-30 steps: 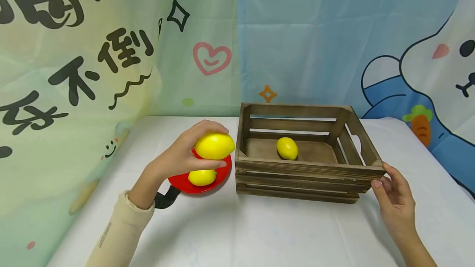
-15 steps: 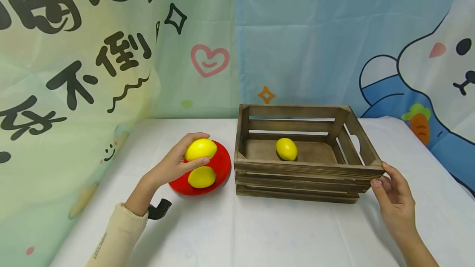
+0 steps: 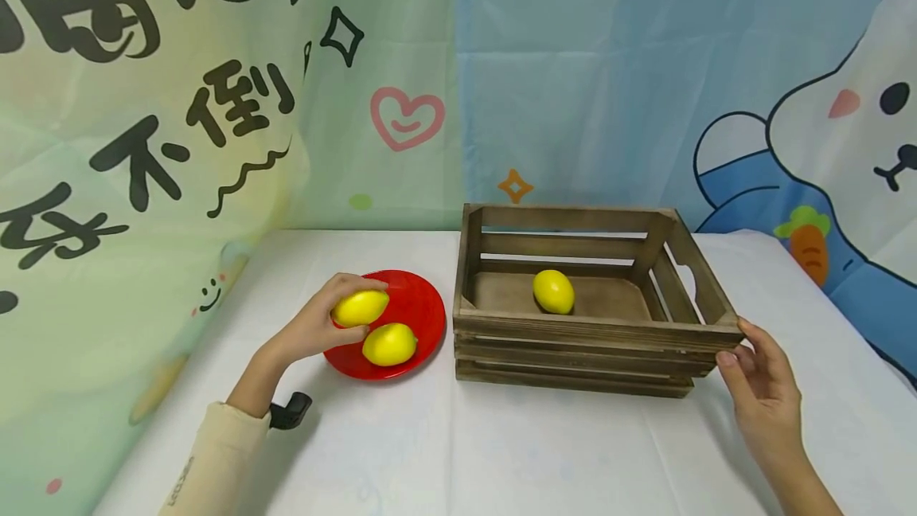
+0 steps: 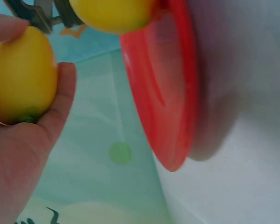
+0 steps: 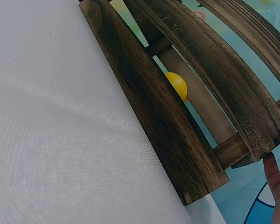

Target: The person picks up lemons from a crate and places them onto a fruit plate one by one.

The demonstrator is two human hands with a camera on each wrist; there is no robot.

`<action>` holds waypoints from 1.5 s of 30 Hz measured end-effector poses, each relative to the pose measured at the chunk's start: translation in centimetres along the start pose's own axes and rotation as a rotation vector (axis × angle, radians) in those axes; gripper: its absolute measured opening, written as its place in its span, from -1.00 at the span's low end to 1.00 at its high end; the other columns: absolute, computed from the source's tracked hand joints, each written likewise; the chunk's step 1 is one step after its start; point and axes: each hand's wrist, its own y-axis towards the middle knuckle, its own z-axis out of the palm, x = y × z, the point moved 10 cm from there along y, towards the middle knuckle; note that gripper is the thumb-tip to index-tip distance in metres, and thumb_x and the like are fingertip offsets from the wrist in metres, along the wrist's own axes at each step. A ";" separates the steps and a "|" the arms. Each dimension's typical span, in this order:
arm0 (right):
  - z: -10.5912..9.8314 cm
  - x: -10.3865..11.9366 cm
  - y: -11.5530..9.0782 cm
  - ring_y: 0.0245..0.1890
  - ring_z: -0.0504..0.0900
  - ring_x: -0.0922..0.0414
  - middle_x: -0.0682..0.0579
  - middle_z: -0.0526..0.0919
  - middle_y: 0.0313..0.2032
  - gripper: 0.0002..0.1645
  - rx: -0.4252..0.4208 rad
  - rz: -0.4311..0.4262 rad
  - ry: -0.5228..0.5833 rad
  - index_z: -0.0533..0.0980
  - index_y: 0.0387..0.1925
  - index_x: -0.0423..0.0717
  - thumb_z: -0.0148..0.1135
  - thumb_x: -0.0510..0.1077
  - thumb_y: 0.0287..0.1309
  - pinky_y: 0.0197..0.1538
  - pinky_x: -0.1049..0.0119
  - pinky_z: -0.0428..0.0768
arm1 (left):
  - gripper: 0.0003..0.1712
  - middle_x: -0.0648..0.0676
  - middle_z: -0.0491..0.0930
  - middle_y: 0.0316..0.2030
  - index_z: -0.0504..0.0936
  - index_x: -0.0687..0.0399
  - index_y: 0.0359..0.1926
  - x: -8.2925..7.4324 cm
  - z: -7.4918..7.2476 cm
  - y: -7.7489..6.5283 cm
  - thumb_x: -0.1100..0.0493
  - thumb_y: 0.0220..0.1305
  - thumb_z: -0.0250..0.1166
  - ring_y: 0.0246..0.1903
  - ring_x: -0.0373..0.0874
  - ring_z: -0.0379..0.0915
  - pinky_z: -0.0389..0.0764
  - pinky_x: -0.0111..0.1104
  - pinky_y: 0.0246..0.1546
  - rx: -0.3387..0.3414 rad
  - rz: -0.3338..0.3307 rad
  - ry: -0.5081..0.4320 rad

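Observation:
My left hand (image 3: 315, 325) grips a yellow lemon (image 3: 360, 308) between thumb and fingers, over the left part of a red plate (image 3: 423, 309). In the left wrist view the held lemon (image 4: 23, 77) shows apart from the plate (image 4: 170, 107). A second lemon (image 3: 390, 345) lies on the plate, just right of my thumb. My right hand (image 3: 766, 396) holds the front right corner of a brown slatted wooden crate (image 3: 595, 345). Inside the crate rests another lemon (image 3: 554, 291), seen through the slats in the right wrist view.
A white cloth (image 3: 501, 452) covers the table. Behind it hangs a printed backdrop (image 3: 559, 86) with cartoon figures and writing. The crate stands close to the plate's right side. A black strap piece (image 3: 290, 411) sits at my left wrist.
My left hand has moved left and down with its lemon, from beside the crate to over the plate's left part. My right hand stays at the crate's corner.

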 end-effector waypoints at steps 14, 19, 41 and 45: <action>0.3 -0.5 -0.9 0.09 0.54 0.20 -0.05 0.45 0.22 -0.39 -0.022 0.006 0.031 0.18 0.36 -0.39 -0.11 -0.58 0.29 0.11 0.56 0.48 | -0.38 0.11 0.47 0.10 0.48 0.00 0.22 3.3 0.7 -0.5 0.38 0.11 0.36 0.02 0.05 0.37 0.52 -0.12 0.01 0.026 -0.073 -0.026; 0.2 -0.5 -1.0 0.09 0.54 0.19 -0.07 0.45 0.21 -0.38 -0.025 -0.004 0.049 0.17 0.36 -0.41 -0.14 -0.62 0.27 0.11 0.55 0.48 | -0.40 0.12 0.48 0.11 0.50 0.04 0.18 3.8 0.9 -0.8 0.42 0.09 0.34 0.02 0.06 0.36 0.51 -0.12 0.02 0.028 -0.077 -0.034; 0.3 -0.1 -0.4 0.12 0.53 0.15 -0.11 0.42 0.23 -0.38 -0.015 -0.018 0.066 0.16 0.35 -0.40 -0.17 -0.63 0.27 0.13 0.52 0.48 | -0.36 0.16 0.43 0.16 0.46 0.04 0.22 5.7 1.6 -1.3 0.28 0.09 0.43 0.13 0.14 0.31 0.55 -0.06 0.04 0.068 -0.120 0.005; 0.3 -0.2 -0.1 0.12 0.52 0.15 -0.10 0.41 0.23 -0.37 -0.009 -0.006 0.052 0.16 0.36 -0.39 -0.19 -0.64 0.27 0.13 0.53 0.47 | -0.30 0.16 0.42 0.17 0.41 0.04 0.26 6.1 1.5 -1.3 0.26 0.08 0.45 0.15 0.13 0.31 0.54 -0.04 0.07 0.058 -0.130 0.009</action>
